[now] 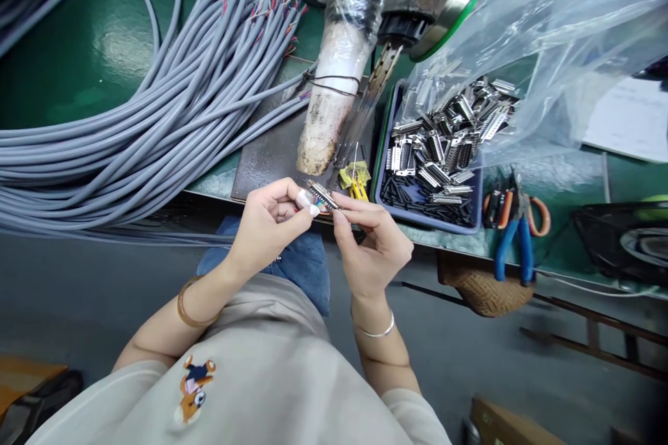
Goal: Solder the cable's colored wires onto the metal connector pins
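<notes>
Just beyond the table's front edge, a metal multi-pin connector [323, 196] is held between my two hands. My right hand [374, 235] pinches its right end between thumb and fingers. Thin coloured wires [318, 203] meet the connector's near side. My left hand [271, 214], with white covers on thumb and forefinger, is closed around these wires; the fingers partly hide them. Right behind the connector are a yellow piece [358, 184] and a soldering iron's perforated metal barrel [383, 73], pointing down.
A large bundle of grey cables [172, 111] with stripped ends covers the left side. A plastic-wrapped tube [337, 62] hangs over a dark plate [266, 153]. To the right are a blue tray [428, 220] of connectors and black sleeves, a solder spool [456, 10] and blue-handled pliers [514, 243].
</notes>
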`<state>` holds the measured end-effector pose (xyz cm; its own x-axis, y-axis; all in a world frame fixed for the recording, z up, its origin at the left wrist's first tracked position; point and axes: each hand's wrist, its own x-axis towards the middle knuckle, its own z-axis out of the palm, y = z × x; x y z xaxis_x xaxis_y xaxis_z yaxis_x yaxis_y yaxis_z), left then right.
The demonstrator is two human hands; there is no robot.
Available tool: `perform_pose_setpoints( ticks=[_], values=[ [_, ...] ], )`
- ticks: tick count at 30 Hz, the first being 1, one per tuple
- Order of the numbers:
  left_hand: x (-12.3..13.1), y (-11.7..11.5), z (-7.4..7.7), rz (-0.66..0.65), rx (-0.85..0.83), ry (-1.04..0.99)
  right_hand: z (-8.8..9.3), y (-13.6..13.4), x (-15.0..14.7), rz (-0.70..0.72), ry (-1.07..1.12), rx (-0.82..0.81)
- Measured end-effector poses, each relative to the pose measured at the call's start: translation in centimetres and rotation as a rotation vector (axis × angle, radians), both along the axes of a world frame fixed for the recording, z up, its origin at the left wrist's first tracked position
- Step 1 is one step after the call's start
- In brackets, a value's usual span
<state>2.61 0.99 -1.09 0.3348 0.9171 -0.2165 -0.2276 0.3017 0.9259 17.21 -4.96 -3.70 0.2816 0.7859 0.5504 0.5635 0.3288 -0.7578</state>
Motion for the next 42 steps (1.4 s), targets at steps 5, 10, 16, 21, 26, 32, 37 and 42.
perform_pose_setpoints(
  ticks=[5, 10, 16, 21, 26, 32, 37, 42],
  values=[
    [0.2, 0.1, 0.2, 0.033, 0.033, -0.003, 0.2, 0.2, 0.1, 0.011, -0.021, 0.032],
    [0.2, 0.4, 0.3, 0.03, 0.022, 0.017, 0.2, 0.5, 0.4, 0.029, -0.036, 0.017],
    [0.4, 0.6, 0.0, 0.06, 0.079, 0.024, 0.3, 0.9, 0.5, 0.045, -0.058, 0.043],
    [0.6, 0.7, 0.0, 0.087, 0.104, 0.063, 0.2, 1.0, 0.6, 0.056, -0.05, 0.021],
    [0.8, 0.7, 0.7, 0.106, 0.123, 0.077, 0.3, 1.3, 0.7, 0.063, -0.07, 0.029],
    [0.6, 0.7, 0.9, 0.096, 0.152, 0.082, 0.9, 1.5, 0.7, 0.04, -0.155, 0.09],
    [0.3, 0.8, 0.1, 0.06, 0.107, 0.093, 0.5, 1.2, 0.5, 0.038, -0.228, 0.095],
    [0.3, 0.6, 0.0, 0.047, 0.127, 0.086, 0.3, 1.1, 0.6, 0.024, -0.135, 0.055]
  ],
)
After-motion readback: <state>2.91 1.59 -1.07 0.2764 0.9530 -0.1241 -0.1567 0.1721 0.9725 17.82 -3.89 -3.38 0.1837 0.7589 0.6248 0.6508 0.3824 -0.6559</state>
